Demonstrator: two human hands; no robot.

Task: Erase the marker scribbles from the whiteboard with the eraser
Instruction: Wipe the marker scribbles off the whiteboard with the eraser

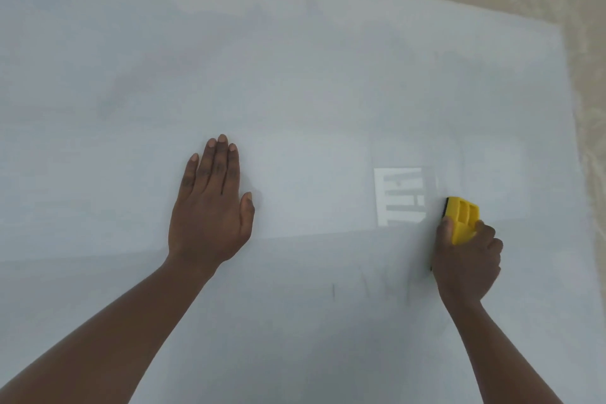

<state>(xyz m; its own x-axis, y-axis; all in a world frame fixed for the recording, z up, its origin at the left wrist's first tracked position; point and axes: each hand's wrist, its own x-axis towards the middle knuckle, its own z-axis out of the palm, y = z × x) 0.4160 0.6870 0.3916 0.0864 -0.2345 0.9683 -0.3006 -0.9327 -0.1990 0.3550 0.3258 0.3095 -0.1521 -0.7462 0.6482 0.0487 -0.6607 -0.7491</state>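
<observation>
No legible text, label, brand, number or sign appears in the head view. The whiteboard point(295, 75) carries only faint grey marker scribbles point(383, 289) near its lower middle, too smeared to read as letters. A bright window reflection point(401, 195) on the board shows dark bars that form no characters. The yellow eraser point(462, 218) bears moulded recesses but no readable marking.

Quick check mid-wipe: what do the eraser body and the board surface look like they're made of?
Eraser: looks like moulded hard plastic, matte yellow, with recessed ribs; a dark strip along its edge may be the felt pad. Whiteboard: smooth, glossy white, since it mirrors a bright patch; a thin sheet or coated board, unclear which.
</observation>
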